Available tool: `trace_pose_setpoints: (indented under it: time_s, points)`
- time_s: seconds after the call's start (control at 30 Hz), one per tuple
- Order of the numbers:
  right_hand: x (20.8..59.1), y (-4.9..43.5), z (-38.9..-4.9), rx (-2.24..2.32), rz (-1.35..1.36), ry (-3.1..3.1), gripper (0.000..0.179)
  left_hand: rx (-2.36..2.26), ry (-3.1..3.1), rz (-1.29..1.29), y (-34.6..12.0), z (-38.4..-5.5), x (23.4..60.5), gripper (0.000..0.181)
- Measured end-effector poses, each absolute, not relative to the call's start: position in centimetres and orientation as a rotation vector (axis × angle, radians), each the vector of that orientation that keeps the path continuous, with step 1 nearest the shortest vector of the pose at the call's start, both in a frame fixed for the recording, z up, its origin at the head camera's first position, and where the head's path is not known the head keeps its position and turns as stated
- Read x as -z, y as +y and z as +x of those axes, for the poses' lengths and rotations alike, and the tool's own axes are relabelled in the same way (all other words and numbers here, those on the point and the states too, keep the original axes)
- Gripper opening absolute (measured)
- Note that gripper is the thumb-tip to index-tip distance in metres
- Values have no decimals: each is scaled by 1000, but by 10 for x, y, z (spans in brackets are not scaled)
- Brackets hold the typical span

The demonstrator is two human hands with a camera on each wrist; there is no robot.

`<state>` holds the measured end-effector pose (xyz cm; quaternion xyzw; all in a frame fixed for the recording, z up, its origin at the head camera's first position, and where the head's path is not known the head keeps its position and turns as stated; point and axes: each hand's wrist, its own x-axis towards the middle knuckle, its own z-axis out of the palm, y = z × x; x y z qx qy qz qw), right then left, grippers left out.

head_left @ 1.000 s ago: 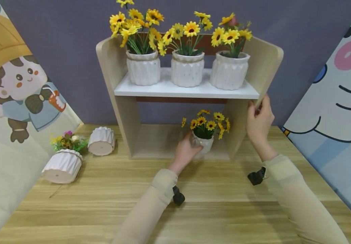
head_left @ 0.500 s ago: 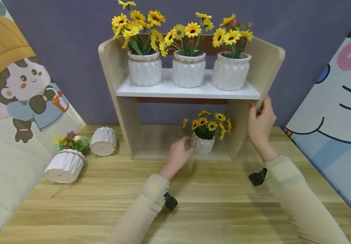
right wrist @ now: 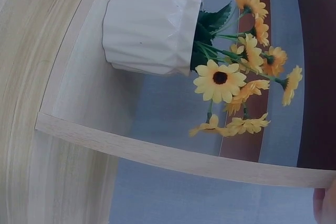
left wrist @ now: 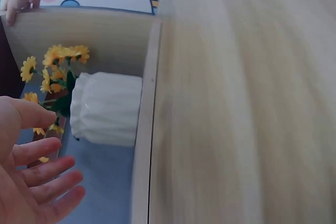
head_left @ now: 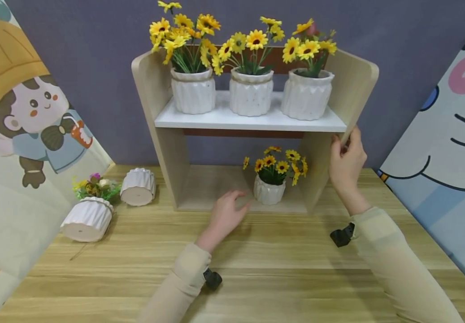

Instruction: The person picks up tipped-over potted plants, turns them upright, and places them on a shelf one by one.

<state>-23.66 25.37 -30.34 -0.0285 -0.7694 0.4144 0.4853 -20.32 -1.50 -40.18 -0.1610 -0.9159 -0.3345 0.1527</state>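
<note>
A white fluted pot of yellow flowers [head_left: 269, 190] stands upright on the lower level of the wooden shelf [head_left: 160, 150], toward its right side. My left hand [head_left: 225, 216] is off to the pot's left, over the shelf's front edge, fingers spread and holding nothing. In the left wrist view there is a gap between these fingers and the white pot [left wrist: 107, 108]. My right hand [head_left: 347, 163] grips the right side panel [head_left: 353, 96] just below the white upper board. Only a sliver of the right hand [right wrist: 326, 205] shows in the right wrist view.
Three white pots with yellow flowers, the middle pot [head_left: 251, 94] among them, line the upper board. At left on the table [head_left: 280, 264], a pot with mixed flowers [head_left: 88, 219] lies on its side beside another tipped white pot [head_left: 138, 187]. Cartoon-printed panels flank both sides.
My left hand has let go of the lower flowerpot and drawn back to the left and toward me, its fingers spreading. The pot stays on the lower level; my right hand keeps its grip.
</note>
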Motion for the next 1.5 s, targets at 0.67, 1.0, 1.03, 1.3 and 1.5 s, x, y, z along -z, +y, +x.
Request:
trace_pose_setpoints:
  time_s: [0.67, 1.0, 1.03, 1.3, 1.5]
  points:
    - [305, 255, -236, -998, -65, -1858, 34, 850, -2669, -318, -59, -173, 385, 30]
    - [304, 254, -237, -1008, -63, -1864, 34, 820, -2619, -203, -88, -166, 381, 31]
    - [304, 254, -237, -1011, -63, -1863, 34, 822, -2619, -192, -91, -165, 380, 31]
    - [304, 254, -236, -997, -58, -1887, 35, 782, -2609, -140, -113, -162, 375, 28]
    - [304, 254, -236, -999, -52, -1890, 35, 765, -2607, -123, -128, -161, 373, 29]
